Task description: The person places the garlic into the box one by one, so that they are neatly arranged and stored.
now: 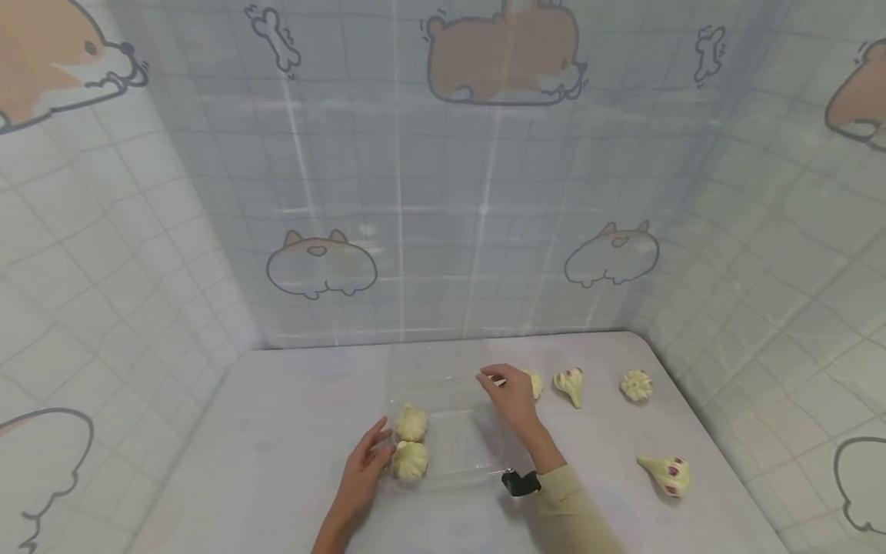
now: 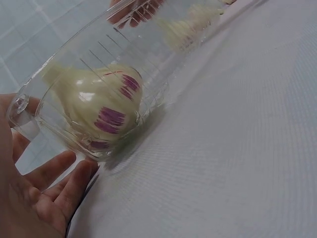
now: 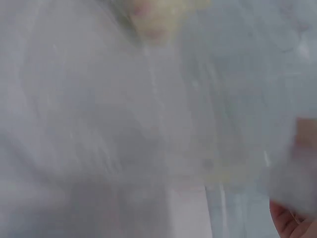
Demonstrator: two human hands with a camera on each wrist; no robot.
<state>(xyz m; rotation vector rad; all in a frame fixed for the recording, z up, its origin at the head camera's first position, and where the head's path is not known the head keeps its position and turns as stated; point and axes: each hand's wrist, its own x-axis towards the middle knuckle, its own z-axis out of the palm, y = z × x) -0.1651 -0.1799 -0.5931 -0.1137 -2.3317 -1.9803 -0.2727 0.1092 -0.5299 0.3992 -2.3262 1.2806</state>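
Note:
A clear plastic container (image 1: 460,446) lies in the middle of the table, its see-through lid (image 1: 429,365) raised toward the back. Two pale garlic bulbs (image 1: 411,423) sit one behind the other along its left side; purple streaks mark the nearer garlic bulb (image 2: 106,104) in the left wrist view. My left hand (image 1: 361,465) touches the container's left side, fingers fairly straight, thumb by the rim tab. At the right edge of the lid, my right hand (image 1: 511,396) has curled fingers and appears to pinch the plastic. Blur and plastic veil the right wrist view.
Several loose garlic bulbs lie on the right: one partly behind my right hand, a garlic bulb (image 1: 570,385) beside it, a garlic bulb (image 1: 636,385) farther right, and a garlic bulb (image 1: 667,475) nearer. A patterned curtain (image 1: 443,169) surrounds the table (image 1: 277,431).

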